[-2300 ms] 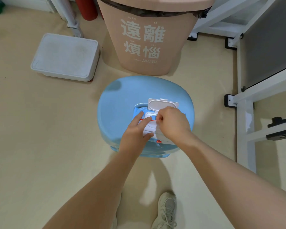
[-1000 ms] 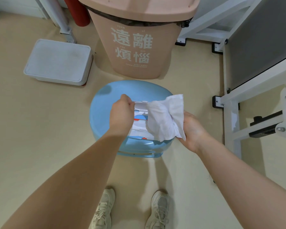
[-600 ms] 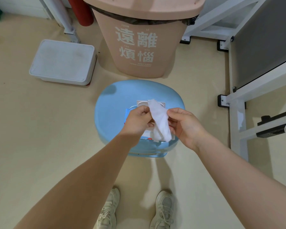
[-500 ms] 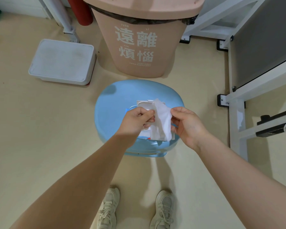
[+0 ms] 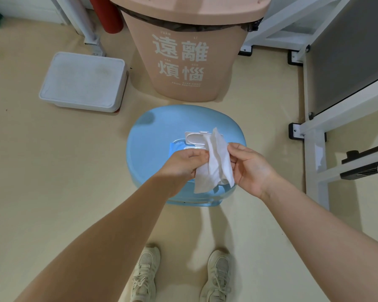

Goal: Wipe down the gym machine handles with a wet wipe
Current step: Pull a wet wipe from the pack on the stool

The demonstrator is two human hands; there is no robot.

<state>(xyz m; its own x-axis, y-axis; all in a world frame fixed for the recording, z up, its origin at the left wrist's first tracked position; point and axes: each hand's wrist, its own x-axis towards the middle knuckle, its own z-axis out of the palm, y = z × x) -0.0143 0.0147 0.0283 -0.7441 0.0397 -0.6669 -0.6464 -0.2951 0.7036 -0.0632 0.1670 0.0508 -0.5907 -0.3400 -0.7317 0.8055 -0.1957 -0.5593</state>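
Both hands pinch a crumpled white wet wipe (image 5: 214, 162) above a blue stool (image 5: 153, 144): left hand (image 5: 183, 164) at 9 o'clock, right hand (image 5: 251, 168) at 3 o'clock. The open wipe pack (image 5: 194, 140) lies beneath; a pink bin (image 5: 183, 62) stands at 12 o'clock.

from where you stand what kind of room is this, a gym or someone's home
Probably a small gym or home workout room. A white steel machine frame with black floor feet stands at the right, a grey padded panel leans above it, and the hands hold a wet wipe over a blue stool.
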